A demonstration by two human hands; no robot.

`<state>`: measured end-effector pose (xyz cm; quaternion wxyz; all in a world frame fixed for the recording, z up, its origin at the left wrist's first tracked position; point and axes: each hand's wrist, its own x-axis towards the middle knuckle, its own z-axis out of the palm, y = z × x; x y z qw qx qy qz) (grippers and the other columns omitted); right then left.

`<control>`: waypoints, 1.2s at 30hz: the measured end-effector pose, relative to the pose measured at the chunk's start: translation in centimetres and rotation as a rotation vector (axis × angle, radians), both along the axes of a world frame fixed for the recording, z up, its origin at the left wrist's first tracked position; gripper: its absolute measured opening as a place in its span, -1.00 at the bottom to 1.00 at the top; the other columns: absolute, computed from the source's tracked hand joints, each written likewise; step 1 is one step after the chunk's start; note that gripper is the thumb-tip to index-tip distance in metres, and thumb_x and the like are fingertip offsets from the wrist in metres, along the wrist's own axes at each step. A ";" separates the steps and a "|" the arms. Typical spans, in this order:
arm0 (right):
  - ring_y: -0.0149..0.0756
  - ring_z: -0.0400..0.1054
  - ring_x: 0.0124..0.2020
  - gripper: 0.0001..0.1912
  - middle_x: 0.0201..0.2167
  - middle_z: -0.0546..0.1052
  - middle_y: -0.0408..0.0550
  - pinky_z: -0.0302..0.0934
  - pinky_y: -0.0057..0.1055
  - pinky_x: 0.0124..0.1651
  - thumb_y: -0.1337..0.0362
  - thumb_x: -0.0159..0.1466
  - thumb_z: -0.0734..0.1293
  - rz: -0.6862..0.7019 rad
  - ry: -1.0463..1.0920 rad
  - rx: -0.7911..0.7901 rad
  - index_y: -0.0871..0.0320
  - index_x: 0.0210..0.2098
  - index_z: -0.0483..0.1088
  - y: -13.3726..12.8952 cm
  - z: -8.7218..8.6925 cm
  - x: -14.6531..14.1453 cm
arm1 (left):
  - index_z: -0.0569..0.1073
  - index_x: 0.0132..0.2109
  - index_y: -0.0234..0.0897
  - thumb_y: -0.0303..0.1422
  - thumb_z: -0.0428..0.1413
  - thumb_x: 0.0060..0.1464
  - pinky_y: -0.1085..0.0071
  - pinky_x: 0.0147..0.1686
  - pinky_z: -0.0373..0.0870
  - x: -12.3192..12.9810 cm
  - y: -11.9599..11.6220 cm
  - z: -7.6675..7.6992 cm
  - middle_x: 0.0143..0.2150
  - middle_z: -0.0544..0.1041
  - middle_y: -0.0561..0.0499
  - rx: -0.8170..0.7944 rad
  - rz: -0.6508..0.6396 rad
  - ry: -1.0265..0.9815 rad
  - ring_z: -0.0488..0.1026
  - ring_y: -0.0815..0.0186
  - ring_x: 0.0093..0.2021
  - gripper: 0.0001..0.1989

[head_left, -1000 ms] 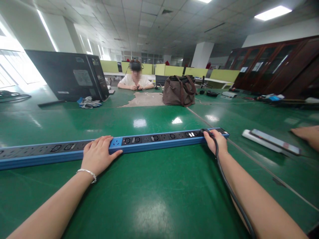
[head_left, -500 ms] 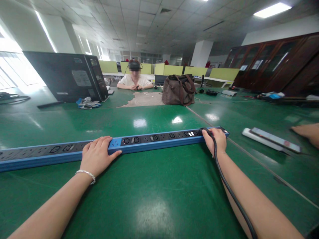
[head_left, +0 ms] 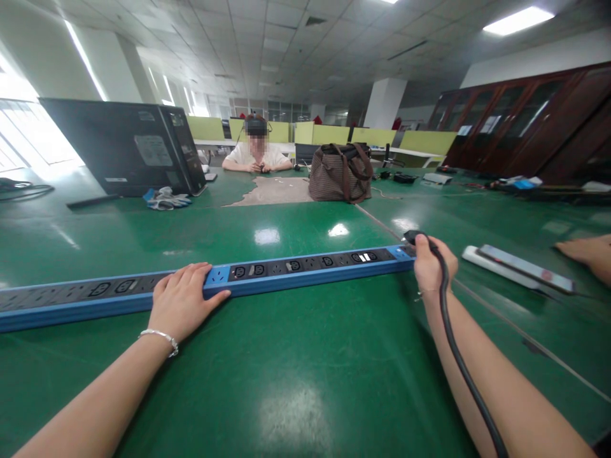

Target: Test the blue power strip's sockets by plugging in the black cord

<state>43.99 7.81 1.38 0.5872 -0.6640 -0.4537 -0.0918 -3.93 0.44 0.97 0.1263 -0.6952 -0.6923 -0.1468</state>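
A long blue power strip (head_left: 305,273) with black sockets lies across the green table, its left end out of frame. My left hand (head_left: 181,299) grips the strip left of its middle, thumb on the near side and fingers over the top. My right hand (head_left: 432,264) is closed on a black plug (head_left: 411,237), held above the strip's right end with its metal pins showing to the left. The plug is apart from the sockets. From it a black cable (head_left: 451,343) runs down along my right forearm.
A black computer case (head_left: 138,149) and gloves (head_left: 167,198) are at the back left. A person (head_left: 256,156) sits opposite, behind a brown bag (head_left: 338,173). At right are a white bar with a phone-like slab (head_left: 525,267) and another person's hand (head_left: 585,251).
My right hand has moved right with the plug, which is now lifted off the sockets. The blue socket at the strip's right end is now uncovered. My left hand stays on the strip.
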 end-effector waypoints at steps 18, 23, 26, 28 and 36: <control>-0.07 0.38 -0.19 -0.48 -0.28 0.53 0.04 0.22 -0.17 -0.09 -0.12 0.09 0.22 0.028 -0.008 -0.229 0.16 -0.22 0.46 0.8 -1.8 3.2 | 0.27 0.12 -0.28 0.06 -0.07 0.02 0.03 0.09 0.08 0.1 -0.1 0.1 0.14 0.35 -0.22 0.004 -0.001 0.014 0.24 -0.02 0.14 -0.36; -0.07 0.38 -0.20 -0.49 -0.27 0.53 0.02 0.23 -0.17 -0.11 -0.13 0.09 0.21 0.049 -0.021 -0.249 0.14 -0.22 0.45 1.0 -1.9 3.1 | 0.26 0.12 -0.28 0.06 -0.07 0.02 0.03 0.10 0.08 0.0 0.0 0.0 0.14 0.35 -0.21 0.007 -0.005 0.011 0.23 -0.01 0.15 -0.36; -0.10 0.38 -0.23 -0.51 -0.28 0.53 0.02 0.23 -0.20 -0.13 -0.12 0.10 0.21 0.073 -0.040 -0.248 0.13 -0.23 0.46 1.0 -1.8 2.7 | 0.26 0.12 -0.29 0.06 -0.07 0.02 0.03 0.10 0.08 0.0 0.0 0.0 0.14 0.34 -0.21 0.010 -0.006 0.007 0.23 -0.01 0.15 -0.36; -0.12 0.37 -0.27 -0.52 -0.32 0.53 0.02 0.23 -0.21 -0.16 -0.10 0.10 0.21 0.090 -0.085 -0.270 0.14 -0.25 0.46 1.0 -1.6 2.4 | 0.26 0.12 -0.27 0.06 -0.06 0.02 0.03 0.10 0.08 0.0 0.0 0.0 0.14 0.35 -0.20 0.008 -0.001 0.006 0.23 0.00 0.15 -0.36; -0.10 0.36 -0.19 -0.58 -0.27 0.54 0.08 0.20 -0.15 -0.07 0.01 0.08 0.22 0.099 -0.221 -0.222 0.19 -0.29 0.49 1.2 -1.5 2.1 | 0.26 0.13 -0.25 0.06 -0.07 0.02 0.01 0.11 0.07 0.1 0.0 0.2 0.15 0.34 -0.22 -0.010 0.001 -0.001 0.23 -0.01 0.16 -0.36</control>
